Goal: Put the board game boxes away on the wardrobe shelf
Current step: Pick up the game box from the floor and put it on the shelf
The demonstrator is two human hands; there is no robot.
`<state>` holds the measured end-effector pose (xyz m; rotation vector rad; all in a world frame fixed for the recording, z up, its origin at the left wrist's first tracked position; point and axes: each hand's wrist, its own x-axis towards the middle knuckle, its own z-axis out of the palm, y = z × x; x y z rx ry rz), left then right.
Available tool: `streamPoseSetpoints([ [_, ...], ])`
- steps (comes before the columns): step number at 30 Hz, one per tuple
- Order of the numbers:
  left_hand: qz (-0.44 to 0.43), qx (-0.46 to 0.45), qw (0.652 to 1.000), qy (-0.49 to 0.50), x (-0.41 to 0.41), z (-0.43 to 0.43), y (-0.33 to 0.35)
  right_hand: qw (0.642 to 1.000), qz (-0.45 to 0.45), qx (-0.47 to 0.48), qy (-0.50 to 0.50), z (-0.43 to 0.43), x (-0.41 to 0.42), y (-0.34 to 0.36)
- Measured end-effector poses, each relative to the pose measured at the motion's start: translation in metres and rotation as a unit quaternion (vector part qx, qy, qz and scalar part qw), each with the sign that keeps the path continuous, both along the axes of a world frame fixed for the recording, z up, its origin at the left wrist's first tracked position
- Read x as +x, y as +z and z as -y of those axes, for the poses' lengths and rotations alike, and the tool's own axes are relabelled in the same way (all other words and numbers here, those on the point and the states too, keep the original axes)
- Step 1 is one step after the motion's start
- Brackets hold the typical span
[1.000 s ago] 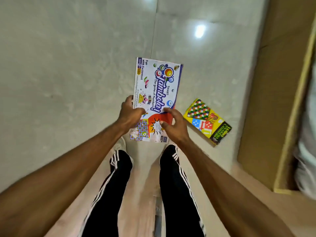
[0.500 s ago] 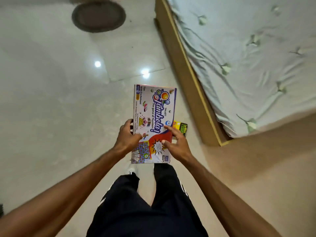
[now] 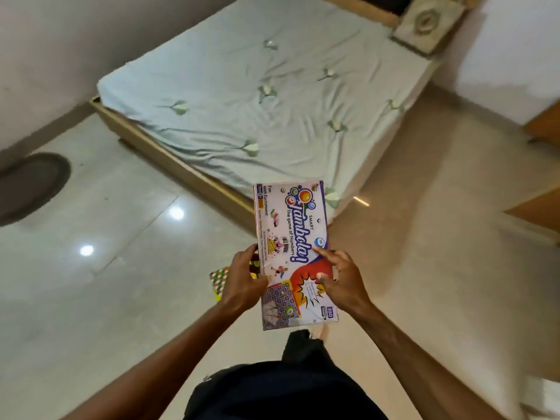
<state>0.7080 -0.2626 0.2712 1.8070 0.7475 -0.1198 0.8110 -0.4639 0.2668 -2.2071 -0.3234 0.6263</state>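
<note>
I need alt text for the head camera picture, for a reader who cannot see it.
A person's left hand and right hand hold a colourful Tambola box by its long edges. A second, yellow chequered box shows partly behind the left hand, and a bed with a pale sheet stands beyond on a glossy floor.

1. Both bare forearms reached forward and converged on the Tambola box (image 3: 291, 225).
2. The left hand (image 3: 245, 280) gripped the box's left long edge, thumb on the printed face, fingers curled round the edge.
3. The right hand (image 3: 341, 281) held the box's right edge, index finger and thumb laid on the face.
</note>
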Motion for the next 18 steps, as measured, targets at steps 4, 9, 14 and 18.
streamPoseSetpoints([
  [4,0.022,0.005,0.998,-0.064,0.098,0.071,0.007,0.998,0.017,-0.021,-0.048,0.085,0.077,0.008],
  [9,0.063,-0.027,0.988,-0.139,0.217,0.145,0.022,0.991,0.048,-0.023,-0.119,0.167,0.162,0.02],
  [14,0.125,0.008,0.965,-0.229,0.333,0.211,0.041,0.98,0.064,-0.015,-0.189,0.234,0.25,0.024],
  [18,0.089,0.036,0.96,-0.263,0.427,0.243,0.03,0.97,0.069,-0.005,-0.232,0.269,0.323,0.02],
])
